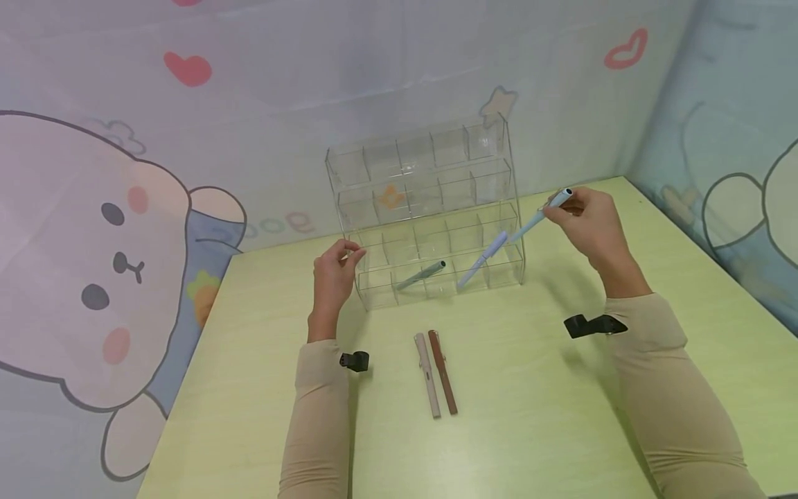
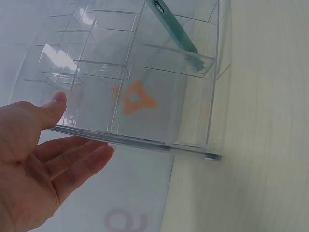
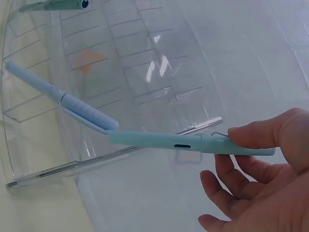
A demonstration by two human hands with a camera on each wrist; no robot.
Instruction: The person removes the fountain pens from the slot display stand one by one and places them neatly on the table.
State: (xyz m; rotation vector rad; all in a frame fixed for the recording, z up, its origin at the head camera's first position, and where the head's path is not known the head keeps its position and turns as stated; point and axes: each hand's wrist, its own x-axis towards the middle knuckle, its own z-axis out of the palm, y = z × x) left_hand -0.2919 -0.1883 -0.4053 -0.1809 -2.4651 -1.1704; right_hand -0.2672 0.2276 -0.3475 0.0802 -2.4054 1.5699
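Right hand (image 1: pixel 589 222): its grip pinches the blue pen (image 3: pixel 161 140) near 1 end, with thumb above and fingers below.
Blue pen: held in the air at the right side of the clear rack (image 1: pixel 425 197), tilted, low end just beside the top of the lilac pen (image 3: pixel 89 110); I cannot tell if these 2 touch.
Left hand (image 1: pixel 337 274): its grip holds the left edge of the rack, thumb on 1 side and fingers on the other.
Rack: stands on the counter (image 1: pixel 530 416) and has 4 rows of compartments.
Lowest row: the lilac pen and the green pen (image 1: pixel 422 275) lean there, both tilted to the right, the green pen more to the left.
Counter: the grey pen (image 1: pixel 427 376) and the brown pen (image 1: pixel 443 373) lie side by side before the rack.
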